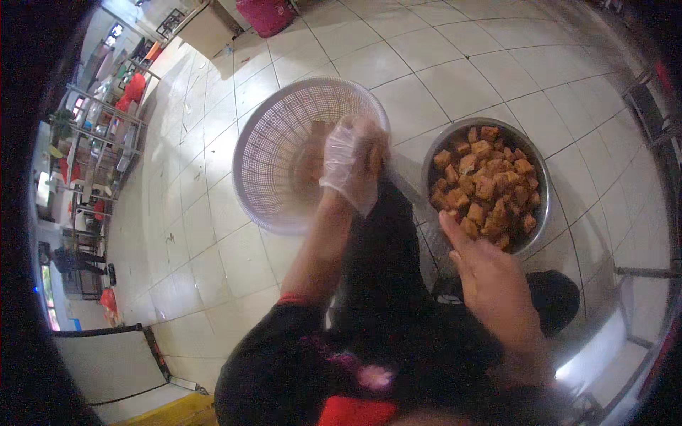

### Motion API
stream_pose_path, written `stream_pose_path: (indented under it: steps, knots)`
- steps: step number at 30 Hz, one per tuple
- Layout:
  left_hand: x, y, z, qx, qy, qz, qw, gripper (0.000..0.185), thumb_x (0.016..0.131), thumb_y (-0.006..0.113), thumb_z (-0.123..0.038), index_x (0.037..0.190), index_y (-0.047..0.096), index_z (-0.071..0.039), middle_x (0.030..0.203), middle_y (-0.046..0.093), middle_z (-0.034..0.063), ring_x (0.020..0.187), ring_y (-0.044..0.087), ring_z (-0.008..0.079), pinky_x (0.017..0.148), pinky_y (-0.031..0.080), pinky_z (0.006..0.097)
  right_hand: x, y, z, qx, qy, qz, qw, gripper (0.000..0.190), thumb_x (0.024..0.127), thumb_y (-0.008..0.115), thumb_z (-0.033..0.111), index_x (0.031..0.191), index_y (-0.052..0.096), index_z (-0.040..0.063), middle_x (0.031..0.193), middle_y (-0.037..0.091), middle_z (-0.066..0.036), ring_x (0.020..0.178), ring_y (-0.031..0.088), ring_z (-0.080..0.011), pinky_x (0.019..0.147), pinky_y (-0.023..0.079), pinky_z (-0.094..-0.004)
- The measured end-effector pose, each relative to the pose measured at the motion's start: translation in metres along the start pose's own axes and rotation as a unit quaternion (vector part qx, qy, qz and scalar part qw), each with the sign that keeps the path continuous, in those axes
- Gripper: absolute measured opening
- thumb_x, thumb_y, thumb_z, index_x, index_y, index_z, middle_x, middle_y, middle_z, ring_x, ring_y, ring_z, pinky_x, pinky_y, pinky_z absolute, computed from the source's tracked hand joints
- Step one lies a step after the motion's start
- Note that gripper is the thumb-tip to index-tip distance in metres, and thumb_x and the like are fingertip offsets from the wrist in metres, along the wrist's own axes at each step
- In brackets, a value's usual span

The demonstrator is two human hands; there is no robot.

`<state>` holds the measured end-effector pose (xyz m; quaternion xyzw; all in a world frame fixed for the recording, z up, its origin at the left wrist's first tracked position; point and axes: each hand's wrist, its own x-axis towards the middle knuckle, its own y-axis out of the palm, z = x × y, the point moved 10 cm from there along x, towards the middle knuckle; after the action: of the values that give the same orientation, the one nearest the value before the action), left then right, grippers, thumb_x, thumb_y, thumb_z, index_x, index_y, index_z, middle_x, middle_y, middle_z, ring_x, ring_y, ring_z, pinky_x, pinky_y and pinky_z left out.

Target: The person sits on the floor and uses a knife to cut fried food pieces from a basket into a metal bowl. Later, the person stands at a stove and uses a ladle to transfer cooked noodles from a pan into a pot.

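My left hand (354, 157), in a clear plastic glove, is over the right side of a light plastic mesh basket (256, 128). It is blurred, with its fingers curled around brownish matter at its right edge that looks like food pieces. Some brown stuff shows dimly at the basket's bottom. My right hand (487, 282), bare, is beside the near rim of a round steel bowl (544, 175); its index finger points toward the rim and it holds nothing visible. The bowl is heaped with orange-brown cubes of food (485, 186).
Basket and bowl stand on a pale tiled floor (213, 213). Metal shelving (106, 133) with goods is at the left. A pink container (265, 16) stands at the top. My dark-clad knee (381, 239) lies between basket and bowl. A person's dark-clad legs (80, 261) show far left.
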<state>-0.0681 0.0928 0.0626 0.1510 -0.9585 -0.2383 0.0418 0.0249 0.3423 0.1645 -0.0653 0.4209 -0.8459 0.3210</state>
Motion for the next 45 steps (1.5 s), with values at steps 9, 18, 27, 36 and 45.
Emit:
stream_pose_path:
  steps: [9, 18, 27, 36, 45]
  knots:
    - [-0.006, 0.007, -0.003, -0.256, -0.076, -0.182, 0.946, 0.034, 0.106, 0.059, -0.043, 0.103, 0.059, -0.009, 0.086, 0.059, 0.0035, 0.078, 0.059, 0.0190, 0.069, 0.055, 0.0337, -0.009, 0.016, 0.003, -0.097, -0.052, -0.075, 0.991, 0.068, 0.094, 0.057, 0.004, 0.158, 0.045, 0.024, 0.080, 0.055, -0.013, 0.067, 0.066, -0.0363, 0.064, 0.058, -0.0474]
    - [0.008, 0.044, 0.069, -0.185, -0.225, 0.004, 0.957, 0.045, 0.110, 0.033, -0.048, 0.114, 0.058, -0.011, 0.109, 0.066, 0.0099, 0.097, 0.064, 0.0266, 0.086, 0.050, 0.0412, 0.004, 0.002, -0.055, 0.028, 0.014, -0.055, 0.998, 0.054, 0.100, 0.060, 0.013, 0.152, 0.052, 0.017, 0.100, 0.068, -0.026, 0.093, 0.068, -0.0434, 0.086, 0.054, -0.0494]
    - [0.086, -0.096, 0.046, 0.061, -0.120, -0.130, 0.982, 0.036, 0.100, 0.049, -0.041, 0.113, 0.062, -0.010, 0.108, 0.067, 0.0097, 0.100, 0.065, 0.0273, 0.088, 0.051, 0.0423, 0.006, -0.017, -0.252, -0.071, 0.252, -0.035, 0.964, 0.050, 0.101, 0.059, 0.015, 0.151, 0.053, 0.017, 0.122, 0.068, -0.027, 0.113, 0.066, -0.0434, 0.097, 0.052, -0.0445]
    - [0.140, -0.329, 0.150, 0.667, -0.191, -0.021, 0.720, 0.034, 0.090, 0.064, -0.034, 0.112, 0.066, -0.008, 0.107, 0.068, 0.0094, 0.102, 0.065, 0.0279, 0.090, 0.053, 0.0435, -0.019, -0.035, -0.256, -0.060, 0.282, -0.020, 0.957, 0.052, 0.101, 0.056, 0.009, 0.153, 0.051, 0.013, 0.115, 0.069, -0.030, 0.100, 0.070, -0.0451, 0.093, 0.053, -0.0487]
    - [0.166, -0.240, 0.303, 0.694, -0.178, 0.143, 0.683, 0.038, 0.080, 0.080, -0.027, 0.110, 0.071, -0.007, 0.107, 0.068, 0.0092, 0.104, 0.066, 0.0286, 0.093, 0.054, 0.0447, -0.073, -0.025, -0.225, 0.014, 0.312, -0.079, 0.947, 0.059, 0.096, 0.065, 0.010, 0.153, 0.051, 0.017, 0.116, 0.070, -0.030, 0.106, 0.071, -0.0425, 0.094, 0.054, -0.0471]
